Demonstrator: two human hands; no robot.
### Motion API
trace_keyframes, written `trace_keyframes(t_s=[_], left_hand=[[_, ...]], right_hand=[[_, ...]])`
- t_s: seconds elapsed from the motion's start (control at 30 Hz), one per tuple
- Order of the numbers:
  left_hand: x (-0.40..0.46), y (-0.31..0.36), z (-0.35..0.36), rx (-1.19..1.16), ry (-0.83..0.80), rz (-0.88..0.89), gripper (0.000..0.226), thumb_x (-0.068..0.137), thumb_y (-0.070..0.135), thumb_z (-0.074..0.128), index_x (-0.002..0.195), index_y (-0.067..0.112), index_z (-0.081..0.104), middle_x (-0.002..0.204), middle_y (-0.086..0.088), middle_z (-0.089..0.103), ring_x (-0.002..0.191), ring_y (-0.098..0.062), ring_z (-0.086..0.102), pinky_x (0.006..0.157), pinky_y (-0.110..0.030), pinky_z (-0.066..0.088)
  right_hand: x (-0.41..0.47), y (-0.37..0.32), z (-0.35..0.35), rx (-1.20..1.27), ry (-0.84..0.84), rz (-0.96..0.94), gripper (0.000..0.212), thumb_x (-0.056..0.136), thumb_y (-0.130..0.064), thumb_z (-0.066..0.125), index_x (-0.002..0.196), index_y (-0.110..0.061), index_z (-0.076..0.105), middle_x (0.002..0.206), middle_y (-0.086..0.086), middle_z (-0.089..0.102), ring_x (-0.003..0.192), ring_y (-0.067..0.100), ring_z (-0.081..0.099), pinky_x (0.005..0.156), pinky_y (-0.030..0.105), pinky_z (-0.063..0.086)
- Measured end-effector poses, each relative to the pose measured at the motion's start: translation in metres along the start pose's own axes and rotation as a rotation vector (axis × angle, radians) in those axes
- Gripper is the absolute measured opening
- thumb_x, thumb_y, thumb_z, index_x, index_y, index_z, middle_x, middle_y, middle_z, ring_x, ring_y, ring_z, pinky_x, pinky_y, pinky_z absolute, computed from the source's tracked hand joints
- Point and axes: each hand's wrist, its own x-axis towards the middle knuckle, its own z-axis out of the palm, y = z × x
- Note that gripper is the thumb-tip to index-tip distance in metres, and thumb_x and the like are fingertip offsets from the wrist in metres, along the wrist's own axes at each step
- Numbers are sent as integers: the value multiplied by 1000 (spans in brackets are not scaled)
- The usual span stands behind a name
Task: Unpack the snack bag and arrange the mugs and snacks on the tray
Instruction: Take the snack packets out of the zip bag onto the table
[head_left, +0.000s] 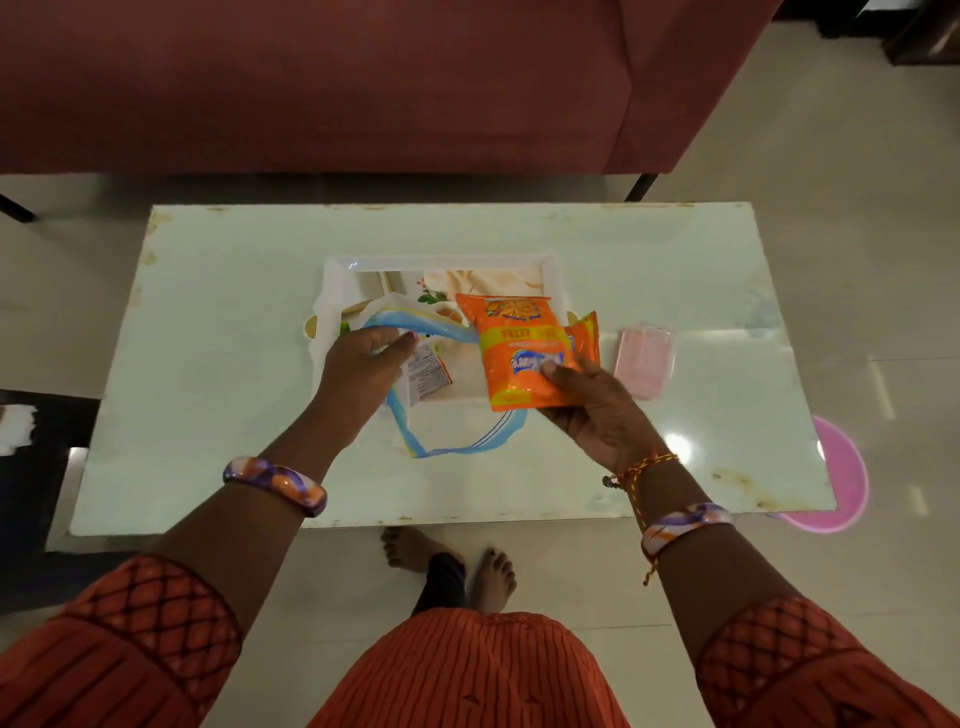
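Observation:
A white tray (447, 262) with a floral print lies in the middle of the white table (218, 332). Over it lies a clear snack bag (457, 447) with a blue and yellow rim, its mouth open toward me. My left hand (363, 358) grips the bag's rim at the left. My right hand (592, 410) holds an orange snack packet (519, 343) above the tray's right side, thumb on its front. A second orange packet (587, 332) shows behind it. A small packet with a white label (426, 374) lies inside the bag. No mugs are in view.
A pink translucent box (644, 358) lies on the table to the right of the tray. A maroon sofa (363, 83) stands behind the table. A pink round object (836, 478) sits on the floor at the table's right corner. My feet (452, 561) are under the near edge.

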Motion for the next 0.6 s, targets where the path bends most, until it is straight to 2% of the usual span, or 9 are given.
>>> trace_keyframes(t_s=[0.13, 0.23, 0.3, 0.37, 0.43, 0.5, 0.53, 0.6], left_hand=[[8, 1, -1, 93, 157, 1, 42, 82, 18, 64, 120, 2, 55, 124, -17, 59, 113, -30, 58, 99, -39, 46], [19, 7, 3, 168, 220, 58, 46, 79, 12, 66, 122, 1, 53, 125, -14, 59, 114, -24, 57, 88, -23, 40], [26, 12, 7, 210, 250, 92, 46, 78, 10, 66, 121, 2, 54, 122, -14, 60, 112, -25, 57, 86, -21, 39], [33, 15, 11, 259, 281, 132, 44, 76, 6, 63, 119, 1, 55, 120, -16, 61, 111, -28, 57, 87, -22, 38], [38, 17, 15, 284, 304, 160, 45, 75, 2, 58, 121, 1, 55, 123, -16, 60, 113, -29, 55, 88, -19, 35], [44, 19, 20, 287, 285, 186, 50, 75, -1, 56, 125, 1, 51, 128, -15, 57, 118, -27, 52, 93, -20, 35], [46, 20, 22, 294, 265, 204, 52, 75, -2, 55, 126, 2, 49, 130, -16, 55, 121, -28, 50, 97, -23, 36], [54, 21, 26, 331, 218, 238, 53, 76, -3, 54, 128, 2, 47, 131, -17, 52, 123, -29, 48, 102, -29, 35]], right_hand=[[15, -28, -14, -90, 85, -66, 22, 85, 9, 51, 100, -5, 60, 74, 2, 76, 69, 17, 72, 66, 28, 61], [28, -50, -15, -261, 204, -78, 21, 83, 9, 54, 102, 2, 59, 80, 10, 70, 70, 21, 68, 63, 27, 60], [40, -64, -13, -325, 288, -79, 12, 82, 8, 56, 86, -2, 60, 70, 7, 69, 65, 19, 64, 51, 21, 58], [51, -78, -9, -364, 353, -70, 19, 81, 7, 57, 73, -10, 57, 58, 3, 66, 54, 15, 60, 43, 18, 49], [62, -88, -4, -392, 400, -36, 22, 83, 1, 55, 68, -15, 54, 65, 5, 57, 58, 13, 54, 50, 22, 43], [73, -95, 1, -449, 421, -12, 17, 87, -5, 50, 76, -16, 58, 77, 9, 57, 67, 17, 55, 58, 29, 47], [78, -98, 4, -510, 429, -27, 16, 89, -7, 47, 90, -12, 62, 90, 15, 62, 77, 24, 60, 67, 36, 51], [95, -101, 9, -575, 468, -55, 33, 90, -7, 45, 120, 0, 56, 123, 23, 59, 99, 33, 59, 92, 42, 49]])
